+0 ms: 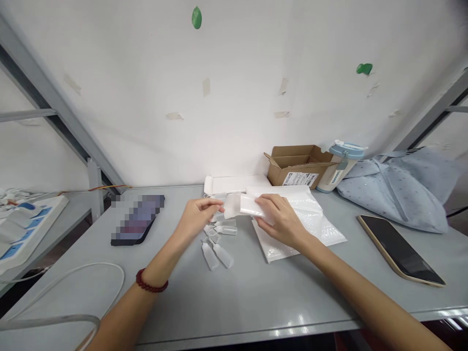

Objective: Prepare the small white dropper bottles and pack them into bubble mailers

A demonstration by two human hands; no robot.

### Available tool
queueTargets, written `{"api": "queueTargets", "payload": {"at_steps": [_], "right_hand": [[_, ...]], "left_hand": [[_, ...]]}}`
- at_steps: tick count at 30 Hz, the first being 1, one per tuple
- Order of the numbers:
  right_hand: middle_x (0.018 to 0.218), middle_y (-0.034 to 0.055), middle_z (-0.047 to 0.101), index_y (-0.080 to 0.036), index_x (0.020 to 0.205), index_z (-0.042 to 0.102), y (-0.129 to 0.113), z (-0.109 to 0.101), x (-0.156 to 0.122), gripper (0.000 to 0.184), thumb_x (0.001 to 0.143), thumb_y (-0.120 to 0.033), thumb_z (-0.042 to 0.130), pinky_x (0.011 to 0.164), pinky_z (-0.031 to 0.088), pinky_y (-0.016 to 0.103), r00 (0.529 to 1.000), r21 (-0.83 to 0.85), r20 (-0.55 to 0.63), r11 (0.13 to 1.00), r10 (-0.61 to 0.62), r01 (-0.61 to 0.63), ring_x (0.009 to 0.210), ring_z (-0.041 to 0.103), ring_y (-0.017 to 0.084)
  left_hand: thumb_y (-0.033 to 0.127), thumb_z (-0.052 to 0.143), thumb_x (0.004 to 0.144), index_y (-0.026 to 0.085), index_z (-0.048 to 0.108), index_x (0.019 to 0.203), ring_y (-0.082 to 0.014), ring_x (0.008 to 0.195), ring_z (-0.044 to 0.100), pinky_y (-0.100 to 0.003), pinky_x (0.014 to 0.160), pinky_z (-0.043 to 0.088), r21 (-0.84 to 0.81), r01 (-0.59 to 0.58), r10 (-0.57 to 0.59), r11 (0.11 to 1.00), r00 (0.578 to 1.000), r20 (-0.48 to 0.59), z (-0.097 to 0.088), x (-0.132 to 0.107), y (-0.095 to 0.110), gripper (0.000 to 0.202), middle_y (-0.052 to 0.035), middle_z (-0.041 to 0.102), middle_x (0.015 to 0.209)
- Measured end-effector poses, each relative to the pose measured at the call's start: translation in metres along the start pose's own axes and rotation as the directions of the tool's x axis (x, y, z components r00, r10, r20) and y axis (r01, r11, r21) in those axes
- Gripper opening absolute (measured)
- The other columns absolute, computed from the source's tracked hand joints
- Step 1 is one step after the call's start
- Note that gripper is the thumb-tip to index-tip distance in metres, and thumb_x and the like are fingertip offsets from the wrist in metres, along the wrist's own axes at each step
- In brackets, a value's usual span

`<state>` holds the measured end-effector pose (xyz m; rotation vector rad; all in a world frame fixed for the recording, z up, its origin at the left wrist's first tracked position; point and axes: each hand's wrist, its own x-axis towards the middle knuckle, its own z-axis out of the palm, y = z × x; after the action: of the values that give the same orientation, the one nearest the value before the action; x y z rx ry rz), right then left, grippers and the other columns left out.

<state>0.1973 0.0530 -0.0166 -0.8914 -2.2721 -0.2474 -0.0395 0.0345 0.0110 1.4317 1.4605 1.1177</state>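
Observation:
My right hand (280,217) grips a small white folded packet (250,205) of thin, glossy plastic above the table. From the packet's left end a translucent white flap (231,205) sticks out. The fingertips of my left hand (201,214) are pinched together at that flap's edge. Just below my hands lie several small translucent squeeze bottles (223,254) with narrow tips, some side by side and partly hidden. White bubble mailers (300,214) lie flat beneath and behind my right hand.
At the back stand an open cardboard box (302,163) and a blue-lidded tumbler (340,165), beside a pale blue cloth bag (395,187). A phone (400,248) lies right, a partly blurred phone (141,222) left. White cable (91,265) loops near my left arm, by a power strip (40,224).

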Motion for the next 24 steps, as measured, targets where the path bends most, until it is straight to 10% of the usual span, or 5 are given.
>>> {"api": "queueTargets", "payload": {"at_steps": [4,11,24], "right_hand": [[0.106,0.0128,0.055,-0.018,0.111,0.048,0.011,-0.001,0.001,0.030,0.081,-0.022,0.053,0.079,0.044,0.039,0.998,-0.028,-0.043,0.998,0.056,-0.057,0.098,0.053,0.026],[0.105,0.0120,0.056,-0.018,0.110,0.048,0.013,-0.001,0.001,0.029,0.081,-0.021,0.053,0.079,0.044,0.039,0.997,-0.040,-0.035,0.996,0.073,-0.074,0.098,0.053,0.026],[0.106,0.0122,0.056,-0.018,0.110,0.048,0.013,0.001,0.000,0.029,0.082,-0.023,0.053,0.079,0.044,0.039,0.998,-0.034,-0.025,0.997,0.065,-0.065,0.098,0.053,0.026]], "left_hand": [[0.029,0.054,0.067,0.016,0.072,0.083,-0.0191,0.072,0.061,-0.027,0.064,0.044,0.230,-0.010,0.069,0.973,0.966,-0.249,-0.023,0.022,-0.023,0.027,-0.0051,0.071,0.079],[0.035,0.061,0.061,0.016,0.072,0.078,-0.0227,0.073,0.061,-0.029,0.066,0.043,0.299,0.028,0.045,0.954,0.971,-0.235,-0.030,0.044,-0.057,0.027,-0.0059,0.070,0.073],[0.037,0.066,0.060,0.017,0.069,0.065,-0.0169,0.060,0.053,-0.027,0.059,0.037,0.206,0.038,0.001,0.978,0.982,-0.187,-0.023,0.043,-0.055,0.021,-0.0013,0.064,0.060]]}}
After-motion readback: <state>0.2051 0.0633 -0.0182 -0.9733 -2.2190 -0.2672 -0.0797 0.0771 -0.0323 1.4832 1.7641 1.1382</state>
